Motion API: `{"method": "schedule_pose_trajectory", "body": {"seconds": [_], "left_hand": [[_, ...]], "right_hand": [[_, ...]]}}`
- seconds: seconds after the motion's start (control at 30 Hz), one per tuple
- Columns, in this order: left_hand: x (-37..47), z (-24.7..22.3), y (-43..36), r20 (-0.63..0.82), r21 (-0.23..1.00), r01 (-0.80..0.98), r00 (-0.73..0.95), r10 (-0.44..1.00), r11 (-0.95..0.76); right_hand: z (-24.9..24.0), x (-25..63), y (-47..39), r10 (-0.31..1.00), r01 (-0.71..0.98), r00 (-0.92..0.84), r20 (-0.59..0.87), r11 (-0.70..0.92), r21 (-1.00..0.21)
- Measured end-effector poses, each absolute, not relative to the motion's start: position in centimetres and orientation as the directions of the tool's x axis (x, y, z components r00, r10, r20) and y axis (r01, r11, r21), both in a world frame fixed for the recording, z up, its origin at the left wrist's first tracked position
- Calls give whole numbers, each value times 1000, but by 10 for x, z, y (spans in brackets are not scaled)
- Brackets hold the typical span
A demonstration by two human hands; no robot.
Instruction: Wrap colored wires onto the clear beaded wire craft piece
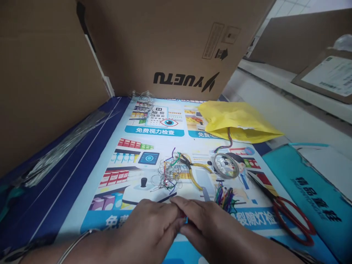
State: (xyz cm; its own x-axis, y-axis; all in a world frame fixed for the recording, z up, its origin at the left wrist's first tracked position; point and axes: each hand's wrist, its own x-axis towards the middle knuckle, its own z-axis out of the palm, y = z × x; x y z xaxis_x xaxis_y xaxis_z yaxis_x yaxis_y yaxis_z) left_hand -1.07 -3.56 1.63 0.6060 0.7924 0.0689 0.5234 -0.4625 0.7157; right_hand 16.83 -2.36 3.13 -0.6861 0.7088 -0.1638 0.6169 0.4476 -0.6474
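My left hand (156, 223) and my right hand (206, 223) meet at the front middle, fingers bent and pressed together. Whatever they pinch is hidden; a tiny bit of red and blue shows between the fingertips. Just beyond them lies a loose tangle of thin wire with coloured threads (167, 176). Beside it rest small pliers with yellow handles (196, 179), jaws toward the tangle. A bundle of cut coloured threads (227, 198) lies close to my right hand. Behind that is a round, clear-centred ring-shaped dish or spool (226, 165).
Red-handled scissors (295, 220) lie at right, beside a teal printed box (310, 190). A yellow pouch (239, 119) has a braided cord coming out. Cardboard walls (165, 44) stand behind and left. More tangled wire (144, 101) sits at the back; clear plastic strips (66, 143) lie left.
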Motion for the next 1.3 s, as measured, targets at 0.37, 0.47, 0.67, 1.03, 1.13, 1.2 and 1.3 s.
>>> {"method": "schedule_pose_trajectory", "body": {"seconds": [0.37, 0.47, 0.67, 1.03, 1.13, 1.2, 1.3], "left_hand": [[-31, 21, -26, 478, 597, 608, 254, 841, -524], [-32, 16, -14, 398, 697, 620, 81, 914, -359], [-31, 12, -1, 109, 857, 485, 160, 981, -174], [-39, 1, 3, -75, 966, 256, 150, 986, 35], [-39, 0, 4, -76, 973, 227, 138, 988, 43], [-39, 0, 5, -67, 976, 215, 128, 989, 38], [-37, 0, 5, -46, 978, 209, 103, 994, 23]], "right_hand": [[21, 181, 12, 856, 627, -511, -73, 314, -713], [16, 185, 22, 914, 637, -400, -72, 221, -739], [4, 177, 24, 893, 589, -419, -163, 131, -797], [-1, 178, 28, 921, 445, -308, -239, -83, -892], [1, 179, 29, 923, 416, -257, -288, -164, -895], [5, 179, 30, 914, 370, -249, -320, -215, -904], [9, 177, 29, 895, 287, -262, -361, -285, -915]]}}
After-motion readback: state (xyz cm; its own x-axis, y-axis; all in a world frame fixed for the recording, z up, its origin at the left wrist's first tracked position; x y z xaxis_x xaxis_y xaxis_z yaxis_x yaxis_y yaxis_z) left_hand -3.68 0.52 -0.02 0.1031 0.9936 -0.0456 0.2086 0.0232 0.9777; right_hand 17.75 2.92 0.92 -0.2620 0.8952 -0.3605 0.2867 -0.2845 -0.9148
